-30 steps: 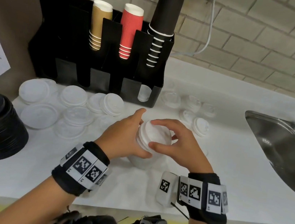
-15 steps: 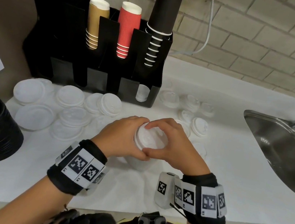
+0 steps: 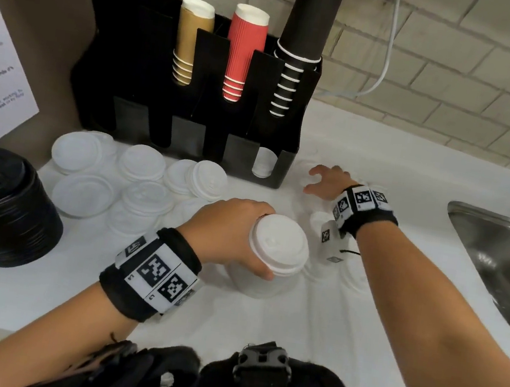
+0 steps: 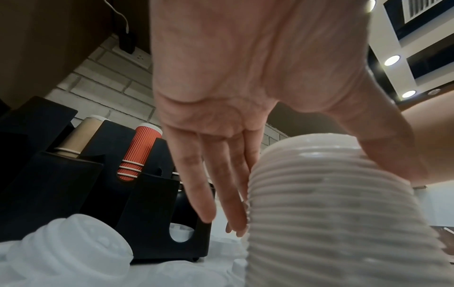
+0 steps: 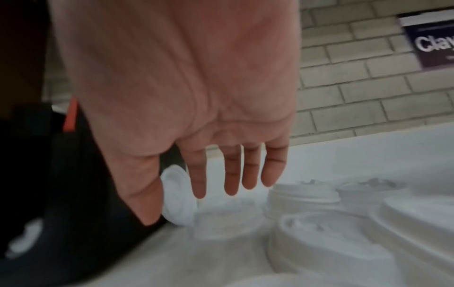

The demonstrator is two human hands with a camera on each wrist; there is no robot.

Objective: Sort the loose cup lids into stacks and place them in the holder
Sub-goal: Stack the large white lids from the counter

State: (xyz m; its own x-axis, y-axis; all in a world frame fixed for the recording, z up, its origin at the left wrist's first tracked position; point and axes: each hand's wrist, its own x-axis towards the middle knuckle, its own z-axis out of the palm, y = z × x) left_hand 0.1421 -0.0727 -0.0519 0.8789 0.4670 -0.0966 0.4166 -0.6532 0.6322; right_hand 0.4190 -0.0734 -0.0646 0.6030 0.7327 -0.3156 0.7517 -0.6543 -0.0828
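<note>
Lids in a tall white stack (image 3: 274,255) stand on the counter (image 3: 392,327), in front of the black holder (image 3: 189,138). My left hand (image 3: 228,232) grips this stack near its top, thumb and fingers curled round it. My right hand (image 3: 327,182) hovers over the loose lids (image 5: 302,196) just right of the holder, fingers spread and holding nothing. To do this step well, I pick a lid of matching diameter, pinch it by the rim, and seat it squarely on the stack while the left hand steadies the column against tipping.
</note>
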